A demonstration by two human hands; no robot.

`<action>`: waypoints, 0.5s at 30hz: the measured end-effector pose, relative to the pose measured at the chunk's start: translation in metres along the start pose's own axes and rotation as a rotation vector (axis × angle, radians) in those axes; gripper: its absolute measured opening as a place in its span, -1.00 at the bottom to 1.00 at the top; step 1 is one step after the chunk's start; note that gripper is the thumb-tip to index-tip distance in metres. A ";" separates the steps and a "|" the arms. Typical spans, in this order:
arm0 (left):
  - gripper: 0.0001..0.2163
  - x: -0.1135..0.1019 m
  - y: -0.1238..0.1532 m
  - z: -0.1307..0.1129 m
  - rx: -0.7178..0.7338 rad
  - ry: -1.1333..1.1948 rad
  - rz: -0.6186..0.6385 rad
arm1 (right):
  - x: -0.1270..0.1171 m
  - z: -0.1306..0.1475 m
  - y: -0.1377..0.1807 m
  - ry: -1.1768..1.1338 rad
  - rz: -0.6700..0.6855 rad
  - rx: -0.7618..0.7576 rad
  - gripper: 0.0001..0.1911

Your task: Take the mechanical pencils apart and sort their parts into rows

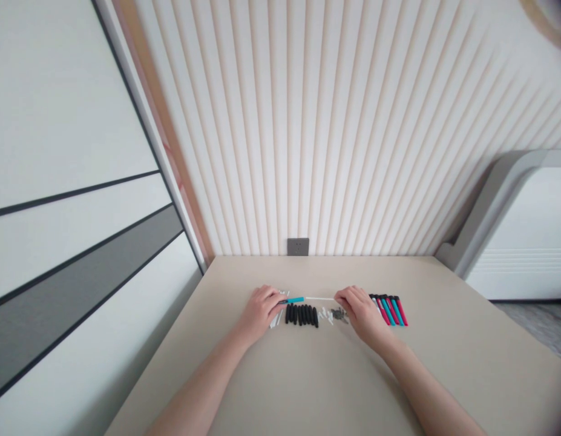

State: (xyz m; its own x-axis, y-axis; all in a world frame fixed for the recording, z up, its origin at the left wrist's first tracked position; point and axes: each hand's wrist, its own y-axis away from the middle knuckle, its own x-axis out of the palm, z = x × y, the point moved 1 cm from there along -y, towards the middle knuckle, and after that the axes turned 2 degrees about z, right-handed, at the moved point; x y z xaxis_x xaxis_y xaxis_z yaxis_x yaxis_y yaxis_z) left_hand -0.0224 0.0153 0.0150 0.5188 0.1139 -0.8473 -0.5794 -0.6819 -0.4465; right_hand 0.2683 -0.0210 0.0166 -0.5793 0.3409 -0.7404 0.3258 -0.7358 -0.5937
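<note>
My left hand pinches a blue pen barrel by its dark end, with the barrel's other end pointing right. Between the fingers of my right hand is a thin white stick, its free tip just short of the barrel and lined up with it. Below them lies a row of black pen caps. Small white pieces and small dark grey pieces are scattered to the right of the caps. More white sticks rest beside my left hand, partly hidden by it.
Right of my right hand, several red and blue pens with black ends lie side by side. The beige table meets a ribbed wall with a dark socket. A white cabinet stands left, and a grey-and-white headboard right.
</note>
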 end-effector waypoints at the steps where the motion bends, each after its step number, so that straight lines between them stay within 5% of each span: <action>1: -0.83 0.000 0.000 0.000 0.005 -0.006 0.007 | 0.001 0.000 0.000 0.007 0.008 -0.009 -0.80; 15: -0.81 0.001 0.000 -0.001 0.034 -0.018 0.002 | -0.002 -0.004 -0.002 0.049 0.070 -0.026 -0.80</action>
State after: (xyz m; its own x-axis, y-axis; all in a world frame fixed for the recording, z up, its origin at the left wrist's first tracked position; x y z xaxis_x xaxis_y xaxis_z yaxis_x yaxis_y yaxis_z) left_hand -0.0210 0.0150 0.0143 0.5066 0.1256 -0.8530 -0.6014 -0.6575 -0.4539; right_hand 0.2725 -0.0180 0.0180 -0.5174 0.3174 -0.7947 0.3844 -0.7435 -0.5472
